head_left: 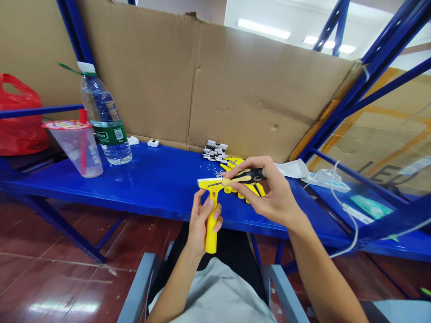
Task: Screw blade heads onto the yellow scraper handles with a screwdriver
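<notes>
My left hand [201,219] is wrapped round the handle of a yellow scraper [211,233], which stands upright with its wide head at the top. In my right hand [269,193] is a screwdriver [248,176] with a black and cream handle. Its thin shaft points left and lies across the scraper's head; whether the tip sits in a screw is too small to tell. Behind my right hand lie several yellow scraper parts [232,162], partly hidden by it. Small screws [218,174] are scattered on the blue table near them.
A stack of black and white pieces [215,150] stands by the cardboard wall [235,89]. On the left of the blue table [151,179] are a water bottle [109,121], a plastic cup [79,150] and a red bag [20,121]. White packaging [292,169] and a cable [353,224] lie right.
</notes>
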{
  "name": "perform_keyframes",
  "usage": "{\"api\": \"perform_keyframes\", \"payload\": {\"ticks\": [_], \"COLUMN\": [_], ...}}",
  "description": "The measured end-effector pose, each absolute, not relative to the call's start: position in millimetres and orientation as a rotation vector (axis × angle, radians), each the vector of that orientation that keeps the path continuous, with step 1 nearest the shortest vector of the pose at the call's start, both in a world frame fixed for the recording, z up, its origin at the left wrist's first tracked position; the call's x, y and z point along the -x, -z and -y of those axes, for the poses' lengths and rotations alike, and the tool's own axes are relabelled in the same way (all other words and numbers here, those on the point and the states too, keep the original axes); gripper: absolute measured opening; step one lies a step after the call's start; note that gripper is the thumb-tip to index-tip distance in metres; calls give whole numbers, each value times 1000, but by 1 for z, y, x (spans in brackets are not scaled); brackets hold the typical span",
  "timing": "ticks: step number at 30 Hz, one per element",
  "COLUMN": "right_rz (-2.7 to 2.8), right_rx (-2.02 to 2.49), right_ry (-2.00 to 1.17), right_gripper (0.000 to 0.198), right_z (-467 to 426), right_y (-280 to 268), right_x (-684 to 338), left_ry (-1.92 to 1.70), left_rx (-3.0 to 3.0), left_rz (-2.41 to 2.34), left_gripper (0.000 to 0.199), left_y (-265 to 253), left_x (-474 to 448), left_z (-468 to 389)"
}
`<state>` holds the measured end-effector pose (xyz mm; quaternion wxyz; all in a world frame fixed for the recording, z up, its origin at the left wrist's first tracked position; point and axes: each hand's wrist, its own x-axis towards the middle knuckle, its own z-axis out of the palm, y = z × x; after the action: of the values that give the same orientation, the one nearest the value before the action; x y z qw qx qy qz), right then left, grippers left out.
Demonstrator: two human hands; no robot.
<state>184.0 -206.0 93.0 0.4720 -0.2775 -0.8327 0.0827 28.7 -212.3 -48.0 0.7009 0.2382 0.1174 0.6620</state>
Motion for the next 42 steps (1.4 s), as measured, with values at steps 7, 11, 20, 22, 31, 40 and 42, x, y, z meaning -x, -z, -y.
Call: {"api": "perform_keyframes", "payload": {"ticks": [7, 11, 20, 22, 31, 40, 42], "right_rz": [2018, 2041, 2084, 2077, 2042, 1956, 1977], "right_rx": [690, 643, 646, 630, 639, 597, 618], "right_ry": [-142, -205, -192, -235, -115, -55, -52], "right_gripper": [40, 35, 42, 42, 52, 69, 68], "right_z": [207, 206, 209, 208, 204, 201, 205], "right_y": [-92, -89, -90, -88, -80, -75, -76], "right_x": [-180, -180, -175, -176, -176, -190, -190], "left_ry": [-1441, -1424, -1406, -1402, -1419, -1408, -1397], "left_rx": [-577, -600, -684, -683, -671, -758, -789], "left_rz": [-297, -297, -287, -287, -244, -90, -91], "left_gripper": [59, 60, 56, 57, 55, 40, 39], "left_y": [48, 47, 52, 52, 54, 68, 69], "left_x": [-33, -32, -34, -34, -34, -50, -48], "left_z": [214, 214, 211, 212, 212, 216, 216]}}
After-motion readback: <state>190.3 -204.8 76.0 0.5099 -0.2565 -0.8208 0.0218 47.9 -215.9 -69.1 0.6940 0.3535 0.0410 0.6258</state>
